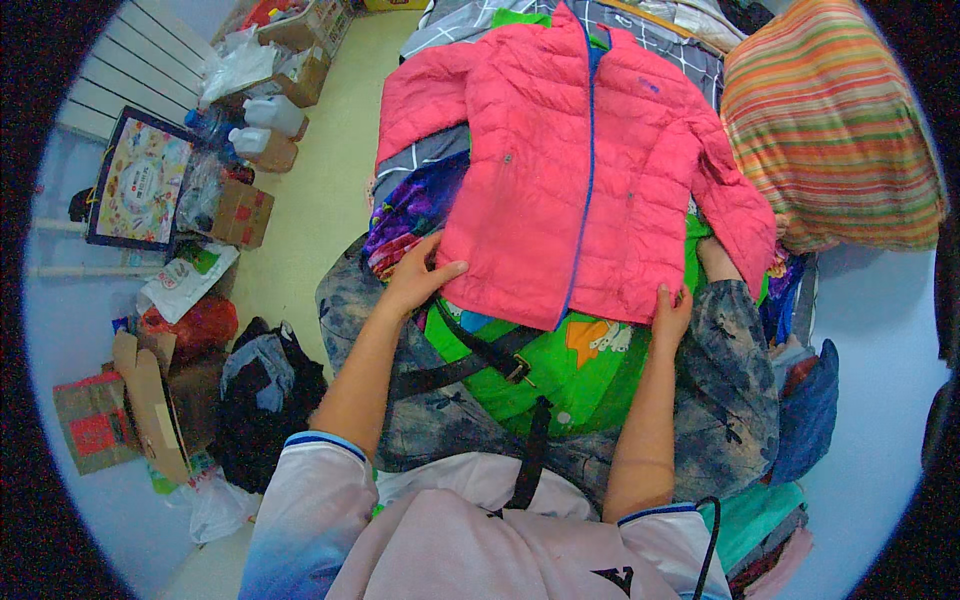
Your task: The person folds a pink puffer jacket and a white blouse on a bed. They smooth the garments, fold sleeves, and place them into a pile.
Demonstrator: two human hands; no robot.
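A pink quilted jacket (pixel 525 187) with a blue front zip lies spread flat, front side up, its collar away from me and its hem towards me. My left hand (pixel 416 277) holds the hem's left corner, thumb on top and the fingers partly hidden. At the hem's right corner, my right hand (pixel 671 319) pinches the edge between thumb and fingers. Both sleeves are spread outwards. Under the jacket and before my lap shows a green printed cloth (pixel 600 367). A black strap (pixel 457 375) with a metal buckle lies across it. My legs, in grey patterned trousers (pixel 731 382), are folded on either side.
A striped cushion (pixel 832 127) stands at the far right. Folded clothes (pixel 757 525) are stacked at the near right. Along the left lie plastic jugs (pixel 262 146), cardboard boxes (pixel 240 214), a framed picture (pixel 141 180), bags and a dark clothing heap (pixel 266 405).
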